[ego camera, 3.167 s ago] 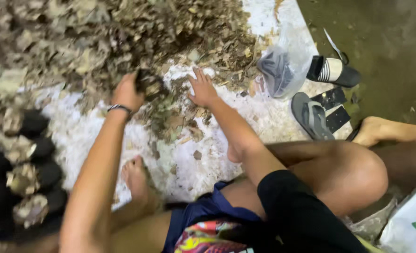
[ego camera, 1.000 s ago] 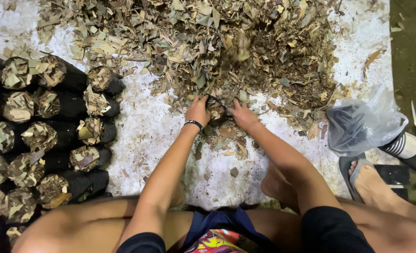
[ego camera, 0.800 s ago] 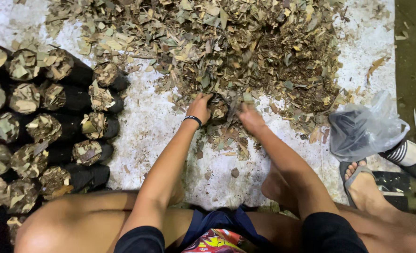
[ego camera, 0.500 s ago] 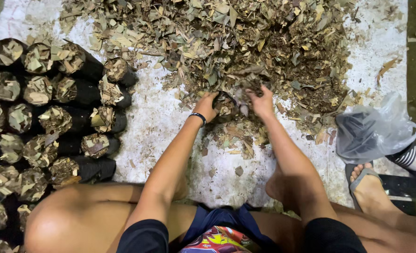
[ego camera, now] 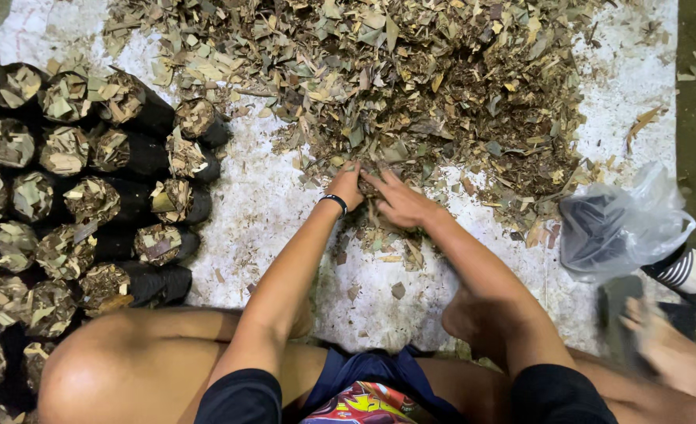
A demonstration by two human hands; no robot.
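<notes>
I sit on the ground before a big pile of dry shredded leaves point(ego camera: 411, 78) spread on a white sheet point(ego camera: 262, 212). My left hand point(ego camera: 346, 185), with a black band at the wrist, is curled around a small black bag point(ego camera: 370, 188) at the pile's near edge. The bag is mostly hidden by my fingers and by leaves. Touching it from the right, my right hand point(ego camera: 401, 202) lies flat with its fingers stretched over the leaves at the bag's mouth. Loose leaf bits point(ego camera: 387, 247) lie just below both hands.
Rows of several black bags stuffed with leaves point(ego camera: 89, 204) lie on their sides at the left. A clear plastic bag holding dark empty bags point(ego camera: 619, 228) sits at the right, beside a striped sandal point(ego camera: 689, 271). Another person's foot point(ego camera: 666, 349) is at the lower right.
The view has shifted, so the pile and filled bags sit lower and more to the right. My right hand has moved from beside the small bag to flat over its mouth.
</notes>
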